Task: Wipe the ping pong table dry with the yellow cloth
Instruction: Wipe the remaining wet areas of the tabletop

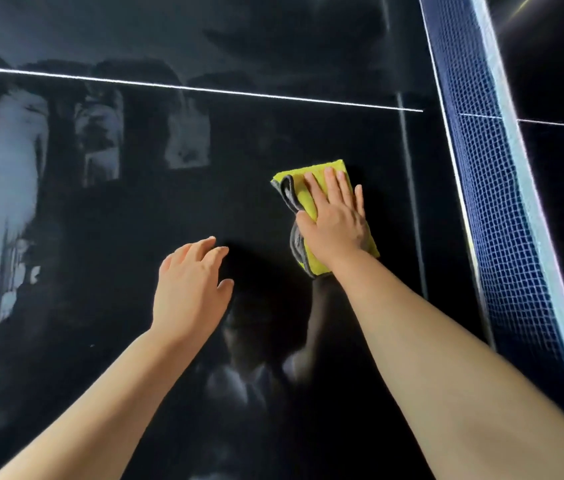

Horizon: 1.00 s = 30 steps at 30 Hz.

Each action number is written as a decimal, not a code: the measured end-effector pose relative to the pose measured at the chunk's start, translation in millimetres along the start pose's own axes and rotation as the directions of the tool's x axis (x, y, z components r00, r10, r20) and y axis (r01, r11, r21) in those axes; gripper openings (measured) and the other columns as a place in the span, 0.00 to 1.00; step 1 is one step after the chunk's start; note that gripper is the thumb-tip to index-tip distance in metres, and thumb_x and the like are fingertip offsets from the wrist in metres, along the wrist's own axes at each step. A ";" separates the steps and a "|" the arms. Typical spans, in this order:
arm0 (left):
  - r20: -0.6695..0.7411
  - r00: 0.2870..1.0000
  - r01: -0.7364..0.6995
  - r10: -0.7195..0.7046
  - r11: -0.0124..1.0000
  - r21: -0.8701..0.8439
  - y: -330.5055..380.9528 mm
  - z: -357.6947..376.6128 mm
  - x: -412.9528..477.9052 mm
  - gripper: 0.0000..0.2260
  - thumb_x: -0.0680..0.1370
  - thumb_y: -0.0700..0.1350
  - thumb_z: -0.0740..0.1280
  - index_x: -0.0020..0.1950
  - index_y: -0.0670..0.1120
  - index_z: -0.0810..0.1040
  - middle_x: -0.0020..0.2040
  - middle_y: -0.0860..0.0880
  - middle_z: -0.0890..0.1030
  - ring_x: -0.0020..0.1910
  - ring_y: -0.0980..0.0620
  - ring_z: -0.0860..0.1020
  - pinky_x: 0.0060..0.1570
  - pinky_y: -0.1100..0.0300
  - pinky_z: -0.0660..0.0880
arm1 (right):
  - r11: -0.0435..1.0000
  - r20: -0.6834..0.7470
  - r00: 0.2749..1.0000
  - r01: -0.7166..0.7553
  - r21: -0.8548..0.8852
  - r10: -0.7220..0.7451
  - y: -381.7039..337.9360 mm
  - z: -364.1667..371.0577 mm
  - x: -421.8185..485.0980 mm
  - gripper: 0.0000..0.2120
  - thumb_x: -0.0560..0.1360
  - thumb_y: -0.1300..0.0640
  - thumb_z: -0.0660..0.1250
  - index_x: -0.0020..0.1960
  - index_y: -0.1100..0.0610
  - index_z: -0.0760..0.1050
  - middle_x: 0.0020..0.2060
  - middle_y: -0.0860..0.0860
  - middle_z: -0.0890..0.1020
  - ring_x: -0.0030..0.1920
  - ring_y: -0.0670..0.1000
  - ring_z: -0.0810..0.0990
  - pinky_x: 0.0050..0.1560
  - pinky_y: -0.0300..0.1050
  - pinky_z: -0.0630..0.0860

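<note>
Broadly, the dark tabletop looks only part dried: pale wet streaks and droplets cover its left stretch, while the area toward the net on the right shows an even sheen. By my reading, much of the left side remains to wipe. The folded yellow cloth lies flat on the tabletop right of centre, near the net. The right grip presses it with straight fingers, while the left grip hovers near and left of it, fingers relaxed, holding nothing.

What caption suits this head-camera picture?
Right hand presses the yellow cloth on the ping pong table near the net; left hand open beside it.
</note>
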<state>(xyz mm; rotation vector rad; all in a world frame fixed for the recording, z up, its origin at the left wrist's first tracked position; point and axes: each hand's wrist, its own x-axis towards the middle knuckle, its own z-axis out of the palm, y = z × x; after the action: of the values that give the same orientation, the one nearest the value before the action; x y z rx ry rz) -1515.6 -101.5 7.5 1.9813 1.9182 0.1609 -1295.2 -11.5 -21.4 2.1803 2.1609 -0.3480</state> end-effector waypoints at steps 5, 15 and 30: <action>0.013 0.997 -0.071 0.071 0.997 -0.001 50.1 19.9 16.6 0.22 0.70 0.44 0.73 0.64 0.46 0.77 0.66 0.46 0.74 0.65 0.44 0.72 0.65 0.47 0.66 | 0.990 -0.018 0.990 -0.138 0.000 0.138 80.3 -12.4 -1.5 0.32 0.79 0.44 0.51 0.80 0.44 0.43 0.80 0.49 0.42 0.79 0.48 0.37 0.77 0.53 0.34; -0.013 0.997 -0.080 0.080 0.997 -0.017 49.0 23.3 33.4 0.22 0.69 0.44 0.74 0.63 0.45 0.77 0.65 0.46 0.75 0.64 0.43 0.72 0.63 0.46 0.67 | 0.886 -0.046 0.885 -0.464 -0.017 0.463 143.5 -23.6 9.9 0.31 0.81 0.44 0.50 0.81 0.47 0.43 0.80 0.52 0.43 0.79 0.51 0.39 0.77 0.55 0.37; -0.080 0.986 0.143 -0.146 0.989 -0.040 -101.8 -38.0 34.2 0.22 0.71 0.44 0.72 0.65 0.45 0.76 0.68 0.45 0.73 0.67 0.43 0.69 0.66 0.46 0.63 | 0.975 -0.024 0.977 -0.212 -0.062 0.210 -145.1 14.3 66.4 0.37 0.79 0.39 0.50 0.80 0.50 0.38 0.79 0.58 0.41 0.78 0.58 0.36 0.76 0.62 0.35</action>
<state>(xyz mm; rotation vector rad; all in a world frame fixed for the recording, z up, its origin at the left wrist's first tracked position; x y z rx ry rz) -1621.9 -60.9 1.6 1.8317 2.0890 0.2381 -1441.2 53.9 -30.8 2.3553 1.8947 -0.2445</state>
